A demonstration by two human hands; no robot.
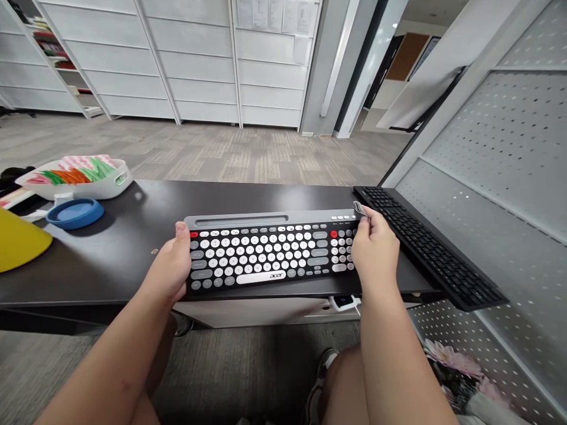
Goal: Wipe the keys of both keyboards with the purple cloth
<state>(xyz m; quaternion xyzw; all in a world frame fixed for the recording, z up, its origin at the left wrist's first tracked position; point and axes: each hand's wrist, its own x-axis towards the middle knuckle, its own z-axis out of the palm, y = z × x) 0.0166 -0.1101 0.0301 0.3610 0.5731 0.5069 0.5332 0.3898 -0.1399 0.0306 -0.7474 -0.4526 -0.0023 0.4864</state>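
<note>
A black and grey keyboard (257, 251) with round white keys, a few red ones and "acer" on its space bar is at the middle of the dark desk, its front edge near the desk's edge. My left hand (170, 262) grips its left end, thumb on top by the red corner key. Over its upper right corner, my right hand (376, 242) is closed on a small folded grey cloth (359, 208), of which only the tip shows. That hand covers part of the number keys.
A second, black keyboard (425, 242) lies slanted at the right, by a white pegboard panel (509, 136). At the left are a blue round dish (75, 213), a white basket (101, 188) of coloured stems and a yellow object (22, 241). Pale flowers (456, 360) stand low right.
</note>
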